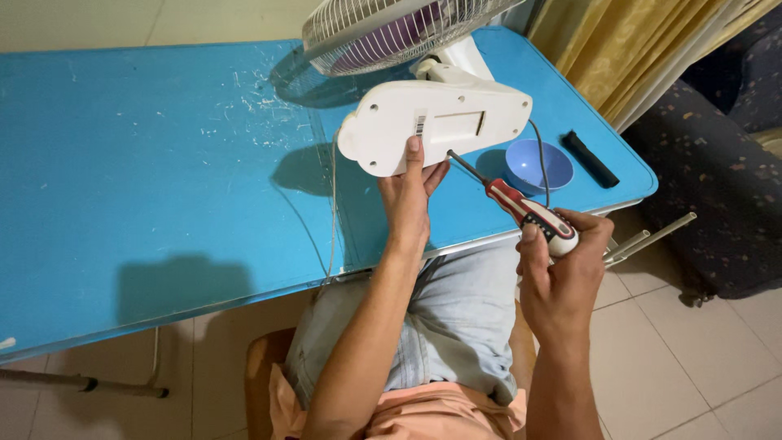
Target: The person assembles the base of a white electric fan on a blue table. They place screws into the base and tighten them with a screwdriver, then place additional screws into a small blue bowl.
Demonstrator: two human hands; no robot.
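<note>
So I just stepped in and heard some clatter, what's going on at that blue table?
A seated person has a white table fan tipped over on the blue table, its base underside facing them. The left hand steadies the base, while the right hand holds a red, black and white screwdriver with its tip at the base's lower edge. A small blue bowl and a black cylinder-shaped object lie to the right.
</note>
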